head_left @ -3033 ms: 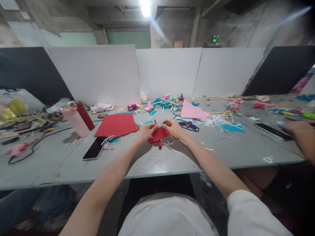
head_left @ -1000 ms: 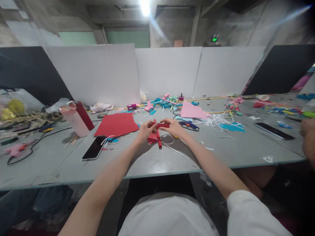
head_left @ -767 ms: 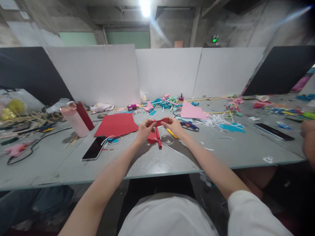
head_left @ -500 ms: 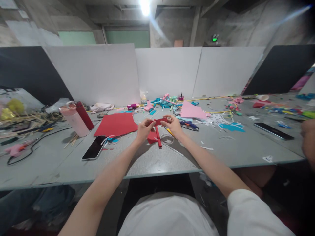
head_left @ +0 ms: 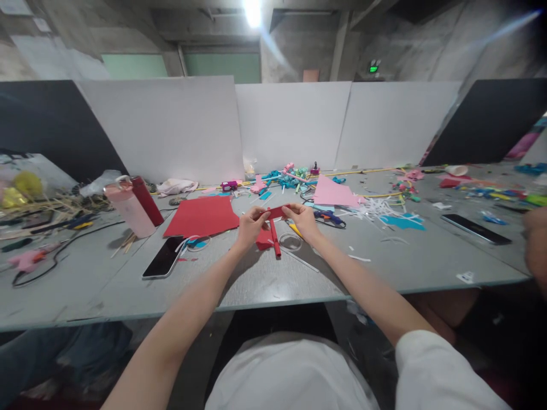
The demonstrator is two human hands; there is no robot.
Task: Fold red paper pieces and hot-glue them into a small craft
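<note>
Both hands work at the centre of the frame, above the grey table (head_left: 260, 290). The left hand (head_left: 252, 224) and the right hand (head_left: 301, 221) hold 1 narrow red paper strip (head_left: 277, 212) between them.

Left fingers: closed in a pinch, thumb against fingertips, on the left end of the strip. Right fingers: closed in the same kind of pinch on the right end. The strip spans the gap between the 2 pinches, roughly level across the frame; its middle section is exposed and its ends are partly covered by the fingers.

Directly below the strip in the frame, 1 slender red paper tube (head_left: 275, 242) lies on the table, its lower end pointing toward the bottom of the frame. Just left of the tube is 1 small flat red paper piece (head_left: 264, 240). Just right of it is 1 translucent pale ring (head_left: 290, 242).

Near the right hand, on its right side, lies 1 dark blue glue gun (head_left: 329, 218). Left of the left hand are 1 large red paper sheet (head_left: 203, 216) and, below it, 1 black-screened phone (head_left: 164, 257).
</note>
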